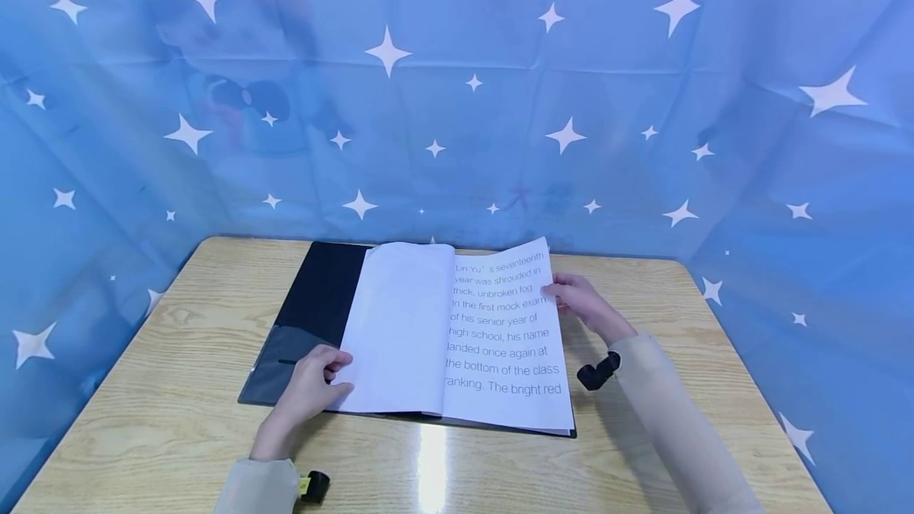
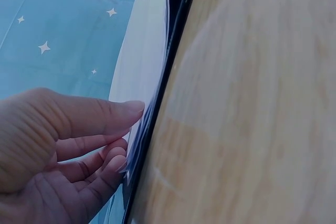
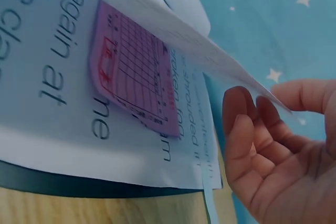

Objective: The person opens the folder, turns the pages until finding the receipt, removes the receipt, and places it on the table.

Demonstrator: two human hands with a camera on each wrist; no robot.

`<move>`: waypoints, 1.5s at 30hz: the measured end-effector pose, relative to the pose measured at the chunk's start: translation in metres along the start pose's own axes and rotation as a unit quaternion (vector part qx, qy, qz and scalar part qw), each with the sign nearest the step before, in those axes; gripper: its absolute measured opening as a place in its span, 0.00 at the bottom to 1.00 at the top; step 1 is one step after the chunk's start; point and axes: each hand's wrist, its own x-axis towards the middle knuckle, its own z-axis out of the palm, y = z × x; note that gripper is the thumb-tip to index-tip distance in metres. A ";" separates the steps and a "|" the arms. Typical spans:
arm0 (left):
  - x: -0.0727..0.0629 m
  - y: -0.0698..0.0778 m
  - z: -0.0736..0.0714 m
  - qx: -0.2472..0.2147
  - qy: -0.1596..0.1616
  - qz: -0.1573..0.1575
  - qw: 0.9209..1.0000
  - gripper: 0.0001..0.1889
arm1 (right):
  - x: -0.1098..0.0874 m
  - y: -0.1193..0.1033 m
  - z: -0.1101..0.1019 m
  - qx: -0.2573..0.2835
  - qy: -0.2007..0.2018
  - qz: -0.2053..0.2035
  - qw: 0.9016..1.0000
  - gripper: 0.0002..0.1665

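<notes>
A black folder (image 1: 324, 292) lies open on the table, with white sheets spread across it. On its right half is a page (image 1: 503, 415) of large printed text, lifted at its outer edge. My right hand (image 1: 587, 306) pinches that edge between thumb and fingers. Beneath the raised page, the right wrist view shows a pink slip (image 3: 134, 69) with a printed grid and red marks, lying on another printed sheet (image 3: 58, 140). My left hand (image 1: 310, 383) holds the outer edge of the blank left-hand pages (image 1: 400, 324), thumb on top and the other fingers curled at the edge.
The wooden table (image 1: 164, 395) extends around the folder on both sides. A dark pocket (image 1: 274, 367) covers the lower part of the folder's left cover. Behind the table hangs a blue curtain (image 1: 457, 141) with white stars. A pale ribbon-like strip (image 3: 209, 203) hangs near the sheet's edge.
</notes>
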 end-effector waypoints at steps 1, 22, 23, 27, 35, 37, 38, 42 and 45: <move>0.000 0.000 0.000 0.000 -0.001 -0.001 1.000 0.15 | -0.002 0.000 0.001 0.002 -0.003 -0.001 1.000 0.22; -0.001 0.000 -0.001 -0.002 0.001 0.001 1.000 0.15 | -0.036 -0.005 0.022 0.020 -0.039 -0.035 0.998 0.24; -0.001 0.000 -0.001 -0.002 0.002 0.000 1.000 0.15 | -0.038 -0.007 0.024 0.019 -0.040 -0.036 0.998 0.24; -0.001 0.001 -0.001 -0.002 0.001 -0.003 1.000 0.15 | -0.041 -0.013 0.029 0.021 -0.044 -0.038 0.998 0.24; -0.001 0.001 -0.001 -0.001 0.000 -0.001 1.000 0.16 | -0.044 -0.034 0.043 0.048 -0.065 -0.044 0.996 0.26; 0.000 0.001 -0.001 0.000 -0.001 0.000 1.000 0.16 | -0.044 -0.039 0.048 0.058 -0.064 -0.042 0.995 0.27; 0.000 0.001 -0.001 0.001 -0.001 0.000 1.000 0.16 | -0.044 -0.042 0.050 0.063 -0.064 -0.041 0.995 0.27; 0.000 0.002 -0.001 0.001 -0.002 -0.001 1.000 0.15 | -0.041 -0.050 0.062 0.084 -0.073 -0.047 0.993 0.27; 0.000 0.002 -0.001 0.000 -0.003 -0.002 1.000 0.15 | -0.039 -0.056 0.072 0.097 -0.078 -0.053 0.991 0.27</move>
